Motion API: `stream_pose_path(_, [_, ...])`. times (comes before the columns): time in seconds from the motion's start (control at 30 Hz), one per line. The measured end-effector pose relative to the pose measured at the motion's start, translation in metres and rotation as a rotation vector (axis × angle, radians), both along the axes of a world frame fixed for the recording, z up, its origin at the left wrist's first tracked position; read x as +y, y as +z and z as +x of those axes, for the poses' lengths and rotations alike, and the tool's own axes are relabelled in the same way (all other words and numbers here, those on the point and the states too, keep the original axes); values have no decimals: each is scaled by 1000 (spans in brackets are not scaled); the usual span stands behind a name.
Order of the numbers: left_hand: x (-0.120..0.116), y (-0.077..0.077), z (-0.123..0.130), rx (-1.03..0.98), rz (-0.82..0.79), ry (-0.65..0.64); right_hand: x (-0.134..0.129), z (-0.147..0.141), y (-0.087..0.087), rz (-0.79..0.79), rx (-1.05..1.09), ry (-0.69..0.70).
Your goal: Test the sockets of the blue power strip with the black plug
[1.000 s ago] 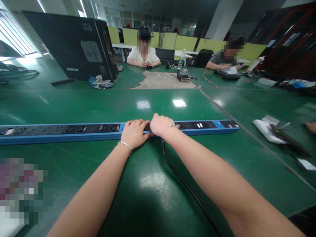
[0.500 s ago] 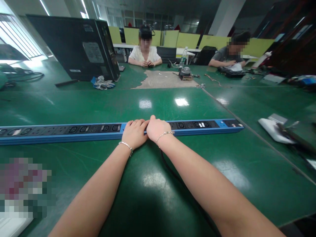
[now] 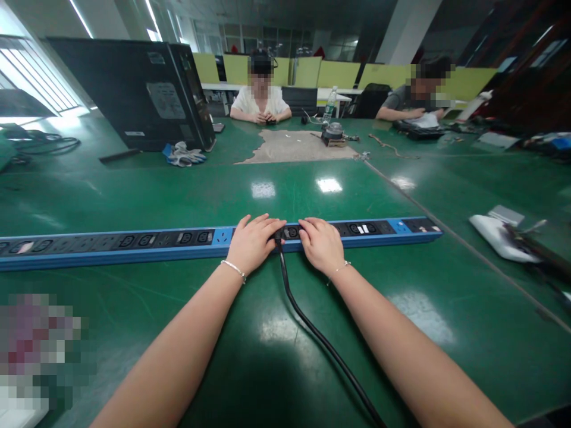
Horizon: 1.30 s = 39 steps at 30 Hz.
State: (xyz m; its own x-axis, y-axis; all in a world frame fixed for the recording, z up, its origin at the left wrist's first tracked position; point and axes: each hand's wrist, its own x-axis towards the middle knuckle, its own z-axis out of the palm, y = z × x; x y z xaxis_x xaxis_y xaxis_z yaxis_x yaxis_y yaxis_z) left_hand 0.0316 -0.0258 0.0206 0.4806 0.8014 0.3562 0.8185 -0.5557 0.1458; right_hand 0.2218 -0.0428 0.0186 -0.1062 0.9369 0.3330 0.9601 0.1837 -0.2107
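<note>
A long blue power strip (image 3: 214,254) with rows of black sockets lies across the green table in front of me. A black plug (image 3: 279,235) sits at one of its sockets near the middle, and a thick black cord (image 3: 307,321) runs from it towards me. My left hand (image 3: 253,241) lies over the strip, its thumb and forefinger closed about the plug. To the right of the plug, my right hand (image 3: 323,242) is curled over the strip, gripping it, with fingertips by a socket. How deep the plug sits cannot be made out.
A black computer case (image 3: 134,95) stands at the back left, with gloves (image 3: 184,154) before it. Two people sit across the table. A bottle (image 3: 330,104) and a small device (image 3: 333,134) stand between them. A white object (image 3: 502,238) lies at the right.
My right hand has moved right, off the plug area and onto the strip, uncovering the plug and cord. My left hand has shifted slightly right to the plug.
</note>
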Motion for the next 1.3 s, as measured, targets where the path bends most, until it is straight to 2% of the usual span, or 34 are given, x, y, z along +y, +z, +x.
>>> stream_pose_path(0.13, [2, -3, 4, -46, 6, 29, -4, -1, -11, 63, -30, 0])
stream_pose_path(0.57, [3, -6, 10, -147, 25, -24, -4, 5, -17, 126, -105, 135])
stream_pose_path(0.87, [0, -22, 10, -216, 230, 0, -3, 4, -18, 136, -99, 118])
stream_pose_path(0.93, [-2, -14, 12, -272, 288, -19, -3, 4, -18, 140, -97, 115])
stream_pose_path(1.07, [-9, 21, 16, -438, 431, -3, -3, 4, -18, 144, -100, 115])
stream_pose_path(1.13, [-11, 35, 8, -472, 433, 24, -3, 4, -19, 143, -105, 115])
stream_pose_path(1.2, [-9, 40, -11, -511, 367, 118, -3, 4, -19, 141, -107, 114])
stream_pose_path(1.3, [-3, 33, -55, -549, 268, 306, -3, 4, -19, 142, -101, 117])
